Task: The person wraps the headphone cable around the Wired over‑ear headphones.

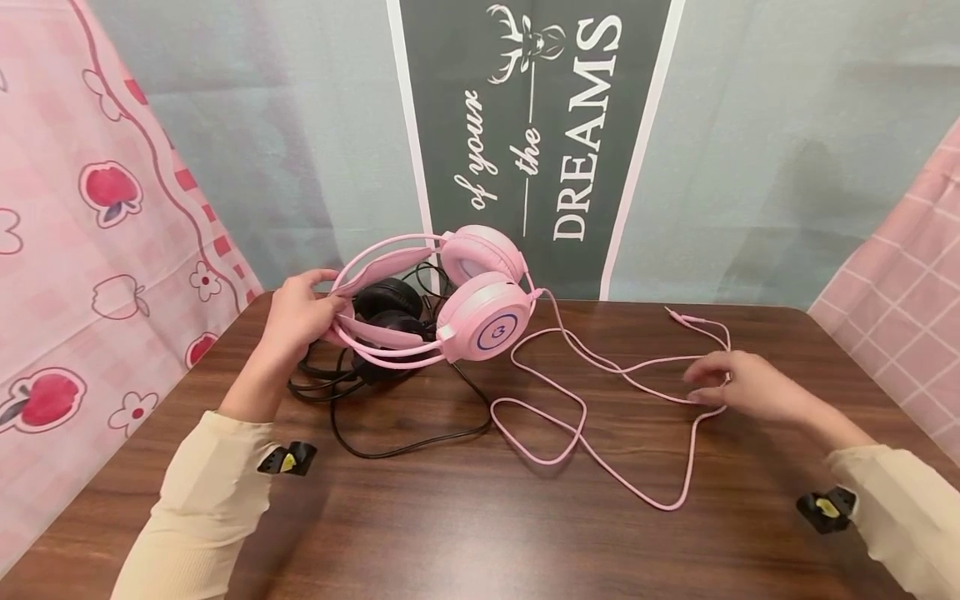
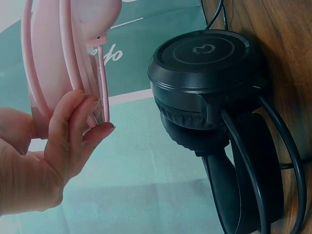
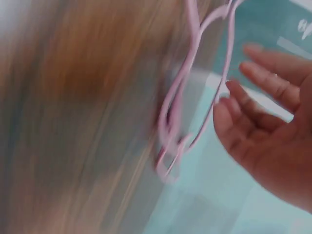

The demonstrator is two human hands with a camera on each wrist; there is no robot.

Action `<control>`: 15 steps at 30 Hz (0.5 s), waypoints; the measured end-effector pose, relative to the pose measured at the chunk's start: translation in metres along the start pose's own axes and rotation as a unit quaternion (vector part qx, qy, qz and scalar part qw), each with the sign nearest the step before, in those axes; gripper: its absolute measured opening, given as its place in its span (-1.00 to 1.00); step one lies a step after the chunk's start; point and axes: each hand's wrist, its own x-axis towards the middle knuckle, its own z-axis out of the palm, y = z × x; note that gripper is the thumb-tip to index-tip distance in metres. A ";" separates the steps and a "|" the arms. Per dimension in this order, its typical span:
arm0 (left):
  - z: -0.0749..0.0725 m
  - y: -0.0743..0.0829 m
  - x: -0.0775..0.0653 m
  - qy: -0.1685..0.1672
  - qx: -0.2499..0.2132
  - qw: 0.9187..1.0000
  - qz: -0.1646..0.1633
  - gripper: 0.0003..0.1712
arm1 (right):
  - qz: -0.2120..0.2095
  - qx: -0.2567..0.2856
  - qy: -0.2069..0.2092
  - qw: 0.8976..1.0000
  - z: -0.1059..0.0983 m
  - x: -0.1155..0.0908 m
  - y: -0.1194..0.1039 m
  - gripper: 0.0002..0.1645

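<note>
My left hand (image 1: 298, 312) grips a pair of pink headphones (image 1: 480, 321) by the headband, holding them up off the table with the ear cups to the right. In the left wrist view, its thumb and fingers pinch the pink band. Black headphones (image 2: 202, 73) lie behind and below, partly hidden by the pink ones in the head view. A pink cable (image 1: 545, 462) runs from the pink ear cup in loose loops to the right. Beside its far end my right hand (image 1: 753, 387) hovers with loosely bent fingers. The right wrist view shows this hand (image 3: 278, 131) apart from the cable, holding nothing.
Everything lies on a dark wooden table (image 1: 480, 533). The black headphones' cord (image 1: 375, 456) loops toward the front. The pink cable's plug end (image 1: 678, 317) lies near the back edge. A grey-green printed cloth (image 1: 735, 167) hangs behind, with pink patterned cloths (image 1: 45, 250) at the sides.
</note>
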 end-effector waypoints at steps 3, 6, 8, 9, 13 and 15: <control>-0.001 0.000 -0.001 0.003 0.004 1.000 -0.001 -0.50 | -0.069 0.077 -0.036 0.994 0.011 0.000 -0.024 -0.79; -0.001 0.001 -0.002 0.005 0.007 1.000 0.001 -0.50 | -0.122 0.135 -0.084 0.980 0.023 -0.002 -0.044 -0.78; -0.001 0.001 -0.003 0.005 0.007 1.000 0.003 -0.50 | -0.138 0.159 -0.109 0.971 0.030 -0.002 -0.054 -0.78; -0.001 0.001 -0.003 0.005 0.007 1.000 0.004 -0.50 | -0.140 0.166 -0.119 0.969 0.033 -0.002 -0.058 -0.78; 0.000 0.002 -0.003 0.005 0.003 1.000 0.004 -0.50 | -0.143 0.159 -0.131 0.968 0.044 0.000 -0.069 -0.76; 0.000 0.002 -0.003 0.006 0.002 1.000 0.001 -0.50 | -0.138 0.150 -0.131 0.970 0.049 0.003 -0.074 -0.76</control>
